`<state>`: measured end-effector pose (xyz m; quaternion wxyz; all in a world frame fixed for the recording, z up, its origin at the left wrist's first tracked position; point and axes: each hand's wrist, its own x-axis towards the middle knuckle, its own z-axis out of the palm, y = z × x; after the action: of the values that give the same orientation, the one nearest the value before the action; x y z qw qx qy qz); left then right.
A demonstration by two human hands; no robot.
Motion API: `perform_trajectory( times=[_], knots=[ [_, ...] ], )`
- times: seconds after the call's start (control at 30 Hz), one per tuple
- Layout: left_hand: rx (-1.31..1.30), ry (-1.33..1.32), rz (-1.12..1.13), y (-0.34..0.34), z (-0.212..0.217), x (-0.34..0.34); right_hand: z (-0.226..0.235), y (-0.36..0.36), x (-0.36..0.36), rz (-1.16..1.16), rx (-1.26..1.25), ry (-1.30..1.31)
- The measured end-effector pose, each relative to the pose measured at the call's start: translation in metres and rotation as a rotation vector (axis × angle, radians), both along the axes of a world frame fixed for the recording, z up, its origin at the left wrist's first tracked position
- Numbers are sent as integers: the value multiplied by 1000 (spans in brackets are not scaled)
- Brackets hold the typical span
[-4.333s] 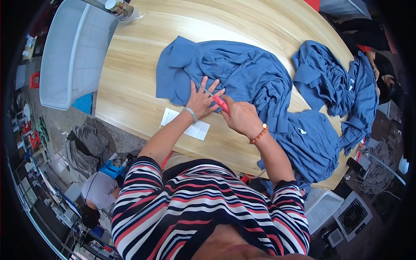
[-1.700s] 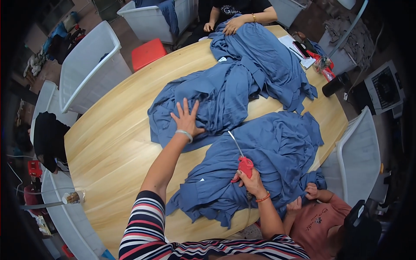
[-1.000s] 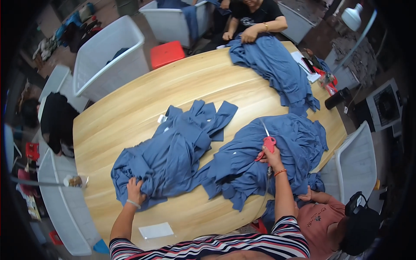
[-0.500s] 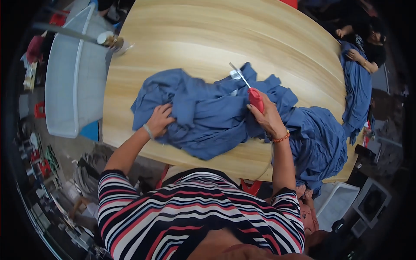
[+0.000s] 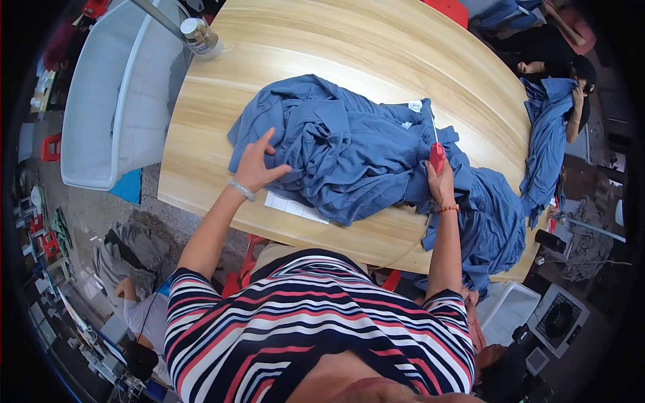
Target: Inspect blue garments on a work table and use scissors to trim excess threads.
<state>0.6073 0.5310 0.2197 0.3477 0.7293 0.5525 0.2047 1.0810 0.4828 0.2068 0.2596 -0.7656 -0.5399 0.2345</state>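
Note:
A heap of blue garments [image 5: 349,141] lies crumpled across the wooden table [image 5: 376,47] in front of me. My left hand [image 5: 259,168] is open, its fingers spread just over the near left part of the heap; I cannot tell whether they touch the cloth. In my right hand [image 5: 441,183] is a red-handled tool [image 5: 437,158] with a thin metal shaft pointing away from me, held over the right part of the garments. A white label [image 5: 415,105] shows on the cloth beside the shaft's tip. A white sheet [image 5: 295,206] sticks out from under the near edge.
More blue cloth [image 5: 490,221] hangs over the table's right end. A thin cord [image 5: 410,252] curves near my right forearm. At the far left stand a jar [image 5: 201,39] and a big white tub [image 5: 94,114]. Across on the right, a person [image 5: 581,87] handles another blue garment.
My left hand has lifted off the cloth and spread its fingers. The right hand with the tool has shifted right. The view has moved; the white sheet now shows beneath the garments.

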Motion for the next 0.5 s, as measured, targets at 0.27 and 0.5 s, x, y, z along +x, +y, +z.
perform_trajectory(
  times=[0.27,0.5],
  knots=[
    [328,184,109,48,17,111,51,-43,-49,178,44,-31],
    [65,-136,301,104,-3,88,46,-75,-40,228,-27,-76]
  ],
)
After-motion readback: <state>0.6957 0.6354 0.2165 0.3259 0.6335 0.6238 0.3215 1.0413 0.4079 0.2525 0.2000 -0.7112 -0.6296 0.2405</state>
